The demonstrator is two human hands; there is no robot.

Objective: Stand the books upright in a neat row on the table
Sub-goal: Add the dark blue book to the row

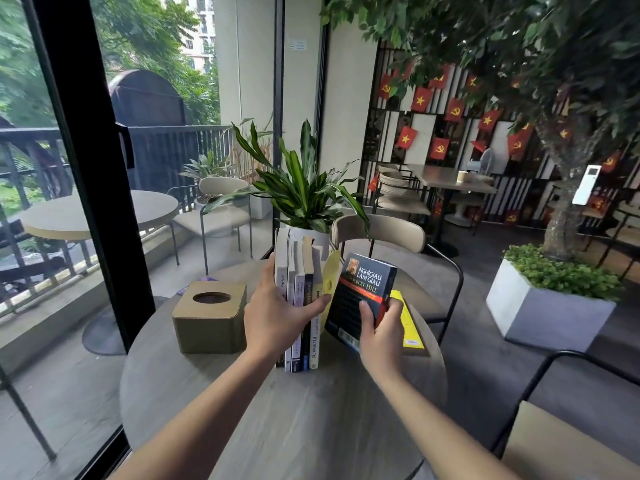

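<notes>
Books: a row of upright books (pixel 299 289) stands at the middle of the round surface (pixel 277 410), about five of them, spines facing the camera; exact count hard to tell.
Loose books: one dark book (pixel 356 292) in hand, one yellow book (pixel 410 323) lying flat on the surface to the right, and a yellow cover (pixel 329 282) leaning between the row and the dark book.
Left grip: the left hand (pixel 273 317) is wrapped around the row, thumb across the spines, palm on the left side, closed on it.
Right grip: the right hand (pixel 379 330) is closed on the dark book's lower end, thumb on the cover.
Dark book pose: held just right of the row, above the surface, long axis near vertical, top tilted to the right, front cover toward the camera.
Row axis: long axes vertical, leaning slightly.
Other things: one wooden tissue box (pixel 209 317) left of the row; one potted plant (pixel 301 195) behind it.
</notes>
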